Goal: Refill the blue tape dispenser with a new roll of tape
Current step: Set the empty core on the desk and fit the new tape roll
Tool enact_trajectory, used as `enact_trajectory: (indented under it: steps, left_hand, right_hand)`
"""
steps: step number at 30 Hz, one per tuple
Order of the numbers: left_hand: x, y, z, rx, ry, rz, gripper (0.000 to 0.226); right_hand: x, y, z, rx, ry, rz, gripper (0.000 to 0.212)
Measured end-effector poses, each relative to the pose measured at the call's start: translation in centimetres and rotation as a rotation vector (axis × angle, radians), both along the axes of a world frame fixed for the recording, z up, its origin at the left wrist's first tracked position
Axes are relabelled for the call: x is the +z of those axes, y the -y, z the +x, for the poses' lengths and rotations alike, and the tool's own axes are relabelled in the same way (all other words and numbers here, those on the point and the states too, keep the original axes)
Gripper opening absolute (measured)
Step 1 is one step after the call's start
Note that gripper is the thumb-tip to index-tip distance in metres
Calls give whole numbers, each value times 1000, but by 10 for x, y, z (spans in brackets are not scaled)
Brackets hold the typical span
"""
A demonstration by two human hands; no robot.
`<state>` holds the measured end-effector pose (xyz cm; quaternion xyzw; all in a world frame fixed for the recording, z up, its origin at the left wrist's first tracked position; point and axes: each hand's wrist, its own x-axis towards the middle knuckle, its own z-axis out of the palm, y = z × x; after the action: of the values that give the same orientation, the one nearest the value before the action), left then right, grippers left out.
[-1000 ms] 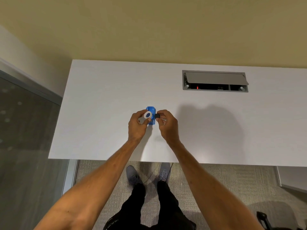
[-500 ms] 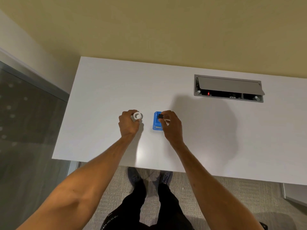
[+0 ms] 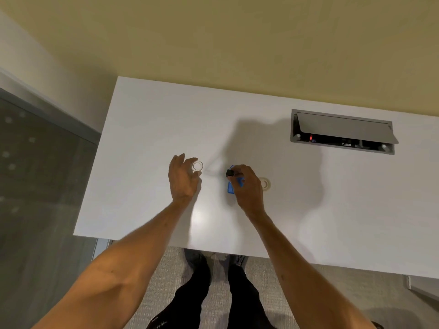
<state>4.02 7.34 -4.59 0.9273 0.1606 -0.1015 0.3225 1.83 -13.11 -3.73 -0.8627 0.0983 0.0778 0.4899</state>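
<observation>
left hand [image 3: 183,178] rests loosely open by the empty clear tape core [image 3: 197,166]; right hand [image 3: 247,184] pinches the small black spindle [image 3: 229,173] above the blue plastic tape dispenser [image 3: 231,186]; it could slip from that fingertip grip onto the white counter [image 3: 152,129].

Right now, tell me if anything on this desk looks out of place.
Nothing is spilled or damaged. The desk's cable hatch stands open, a red light inside. Two rolls lie loose: one by the left hand, one behind the right hand.
</observation>
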Motion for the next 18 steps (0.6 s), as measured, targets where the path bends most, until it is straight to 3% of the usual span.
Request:
enact_trajectory:
  steps: [10,18]
  left_hand:
    - [-6,6,-4,74,-2,-73,45]
    - [0,6,-1,94,-48,-103,64]
  right_hand:
    - [-7,1,-3,2,-3,-27,19]
    - [-6,6,-7,-20,-39,-45,18]
